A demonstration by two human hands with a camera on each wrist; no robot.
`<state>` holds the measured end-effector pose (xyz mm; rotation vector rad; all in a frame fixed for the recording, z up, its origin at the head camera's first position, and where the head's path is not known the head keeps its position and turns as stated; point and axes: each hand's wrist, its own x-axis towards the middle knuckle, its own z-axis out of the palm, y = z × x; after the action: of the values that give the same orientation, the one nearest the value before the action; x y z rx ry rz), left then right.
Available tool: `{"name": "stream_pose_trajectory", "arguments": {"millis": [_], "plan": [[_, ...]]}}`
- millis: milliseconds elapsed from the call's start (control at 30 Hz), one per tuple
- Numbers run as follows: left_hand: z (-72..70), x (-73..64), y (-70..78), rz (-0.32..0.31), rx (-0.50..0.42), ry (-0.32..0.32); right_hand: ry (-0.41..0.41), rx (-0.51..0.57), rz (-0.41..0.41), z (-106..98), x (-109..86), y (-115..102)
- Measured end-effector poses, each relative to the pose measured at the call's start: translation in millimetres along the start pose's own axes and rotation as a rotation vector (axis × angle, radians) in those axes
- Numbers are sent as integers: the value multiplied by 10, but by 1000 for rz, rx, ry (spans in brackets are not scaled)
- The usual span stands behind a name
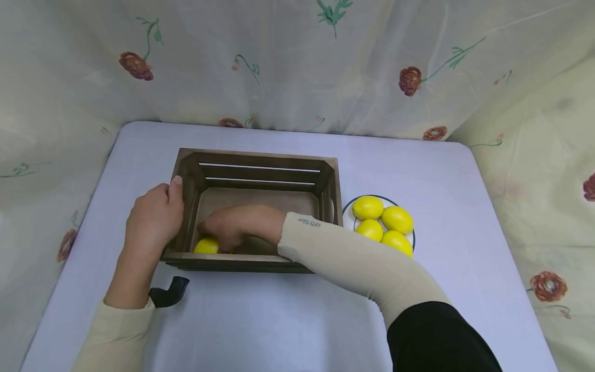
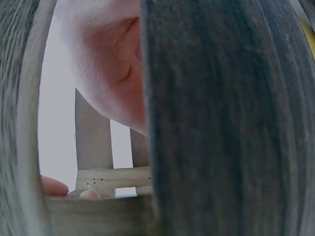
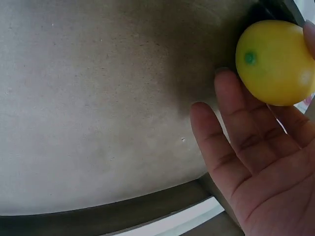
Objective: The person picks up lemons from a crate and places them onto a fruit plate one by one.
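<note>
A brown wooden crate [image 1: 267, 263] with slatted sides stands on the table, its open top facing up. At the crate's left end my left hand [image 1: 155, 212] grips the side, thumb over the rim. In the left wrist view, fingertips [image 2: 54, 187] show past the dark slats. My right hand [image 1: 237, 225] reaches down inside the crate towards its front left corner. There it holds a yellow lemon [image 3: 273, 64] between thumb and fingers, close to the crate's floor [image 3: 98, 108]. The head view shows only part of this lemon [image 1: 206, 245] beside the hand.
Right of the crate, a white plate [image 1: 347, 219] with a dark rim bears several lemons [image 1: 398, 219]. My right forearm crosses the crate's front edge. A black curved piece [image 1: 169, 293] sits at my left wrist. Flowered curtains [image 1: 288, 67] hang around the white-covered table [image 1: 260, 320].
</note>
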<state>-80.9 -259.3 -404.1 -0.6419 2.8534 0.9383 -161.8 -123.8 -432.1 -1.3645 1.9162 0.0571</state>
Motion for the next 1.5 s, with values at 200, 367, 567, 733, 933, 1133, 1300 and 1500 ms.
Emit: {"name": "stream_pose_trajectory", "arguments": {"millis": [200, 367, 567, 733, 933, 1133, 1300, 1500], "plan": [[-32, 12, -1, 0, -1, 3, 59, -23, 8, -131, -28, 14], [-29, 10, -1, -10, -1, -4, 177, 8, -41, -277, -140, 55], [6, 13, 16, -33, -39, -9, 251, 48, -84, -375, -305, 97], [20, 18, 39, -49, -44, -7, 233, 25, -66, -396, -398, 76], [14, 21, 24, -44, -38, -8, 209, -70, -44, -425, -522, -26], [1, 12, 25, -45, -36, -2, 223, -113, -32, -475, -755, -115], [-1, 4, 30, -51, -40, -5, 264, -184, -46, -494, -964, -164], [8, 12, 20, -42, -42, 1, 349, -210, -107, -493, -1276, -187]]}}
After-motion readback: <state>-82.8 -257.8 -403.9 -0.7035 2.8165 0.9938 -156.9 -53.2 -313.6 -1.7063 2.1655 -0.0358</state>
